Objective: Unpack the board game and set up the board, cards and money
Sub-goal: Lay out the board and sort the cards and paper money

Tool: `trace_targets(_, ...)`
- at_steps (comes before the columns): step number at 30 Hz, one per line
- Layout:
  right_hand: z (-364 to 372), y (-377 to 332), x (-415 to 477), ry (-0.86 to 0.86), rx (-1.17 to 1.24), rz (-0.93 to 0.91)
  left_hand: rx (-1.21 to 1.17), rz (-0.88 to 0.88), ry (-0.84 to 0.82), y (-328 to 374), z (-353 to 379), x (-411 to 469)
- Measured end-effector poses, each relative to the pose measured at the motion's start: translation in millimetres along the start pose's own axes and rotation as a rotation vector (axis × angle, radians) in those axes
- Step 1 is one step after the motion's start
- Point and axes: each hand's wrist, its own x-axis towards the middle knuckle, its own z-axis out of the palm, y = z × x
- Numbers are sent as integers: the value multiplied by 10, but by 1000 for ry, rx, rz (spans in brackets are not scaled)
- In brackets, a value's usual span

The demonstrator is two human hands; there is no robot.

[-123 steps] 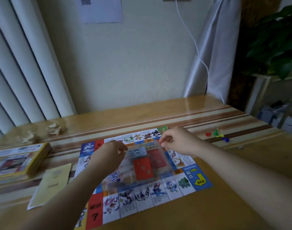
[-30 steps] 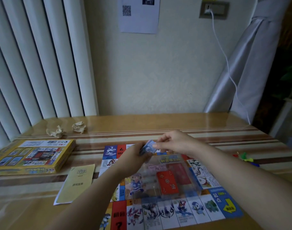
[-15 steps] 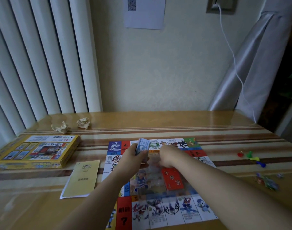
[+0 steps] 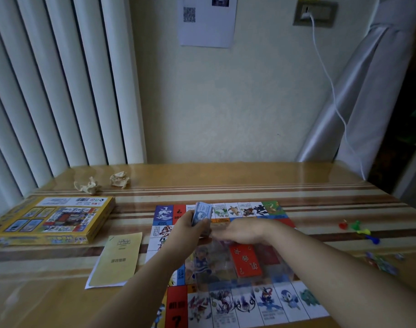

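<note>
The colourful game board [image 4: 247, 304] lies flat on the table in front of me. A clear plastic tray [image 4: 273, 268] rests on its middle, with a red card stack [image 4: 246, 261] inside. My left hand [image 4: 190, 229] grips a stack of blue play money [image 4: 202, 213], held upright above the board's far left part. My right hand [image 4: 243, 232] reaches leftward over the tray's far edge, fingers pointing at the left hand; what its fingertips touch is hidden.
The yellow game box [image 4: 53, 218] lies at the left, with a yellow rules leaflet [image 4: 117, 259] beside the board. Two crumpled paper balls [image 4: 102, 183] sit near the wall. Coloured pawns [image 4: 358, 229] and small pieces [image 4: 379, 261] lie at the right.
The blue money stack came out of the tray into my left hand and was raised. My right hand dropped from the stack down to the tray's far edge. The camera tilted up.
</note>
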Motion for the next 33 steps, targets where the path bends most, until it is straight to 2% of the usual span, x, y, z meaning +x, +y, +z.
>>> trace_targets(3, 18, 29, -59, 138, -40, -64, -11, -41, 15, 23, 2, -7)
trace_targets(7, -88, 117, -111, 357, 187, -106, -241, -124, 31, 108, -14, -40)
trace_targets(12, -140, 117, -255, 508, 391, -241, -537, -239, -56, 281, 88, -142)
trace_targets(15, -97, 84, -388, 510, 499, -343, -438, -247, -101, 336, 171, -203)
trace_targets(18, -76, 67, -522, 527, 494, -398, -325, -236, -119, 373, 245, -275)
trace_targets(25, 22, 105, -581, 779, 340, -410, -356, -252, -188, 458, 453, -447)
trace_targets(27, 23, 122, -606, 786, 330, -410, -281, -207, -213, 460, 478, -473)
trace_targets(30, 3, 176, -624, 711, 372, -339, -231, -149, -272, 452, 444, -491)
trace_targets(31, 3, 191, -623, 657, 436, -305, -218, -127, -292, 458, 425, -504)
trace_targets(33, 19, 199, -625, 482, 715, -292, -142, -52, -316, 457, 381, -547)
